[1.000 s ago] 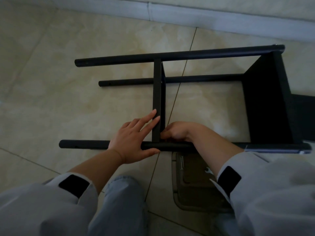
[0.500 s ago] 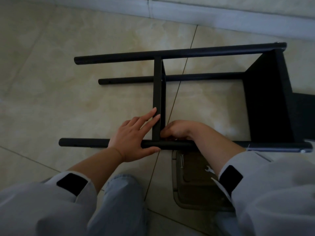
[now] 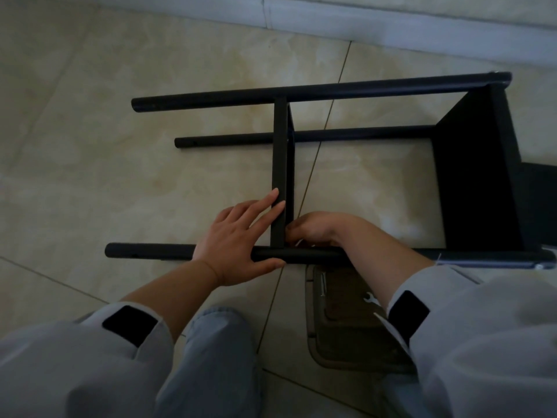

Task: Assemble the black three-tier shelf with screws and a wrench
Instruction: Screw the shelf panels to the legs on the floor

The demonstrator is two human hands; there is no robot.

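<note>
The black shelf frame lies on its side on the tiled floor. Its near pole [image 3: 150, 251] and far pole [image 3: 331, 91] run left to right. A middle shelf board [image 3: 279, 152] stands edge-on between them, and an end board [image 3: 479, 182] closes the right side. My left hand [image 3: 238, 239] rests flat over the near pole, with straight fingers against the middle board. My right hand [image 3: 316, 229] is curled at the joint of board and near pole; what its fingertips hold is hidden. A small wrench [image 3: 370, 298] lies in a tray by my right forearm.
A brownish tray [image 3: 337, 351] sits on the floor just under the near pole, with screws [image 3: 323, 283] at its left edge. A loose black board [image 3: 539, 206] lies at the far right. A white baseboard [image 3: 361, 24] runs along the back. My knees fill the bottom.
Both hands stay at the same joint; the right hand's fingers shifted slightly. The view tilted a little.
</note>
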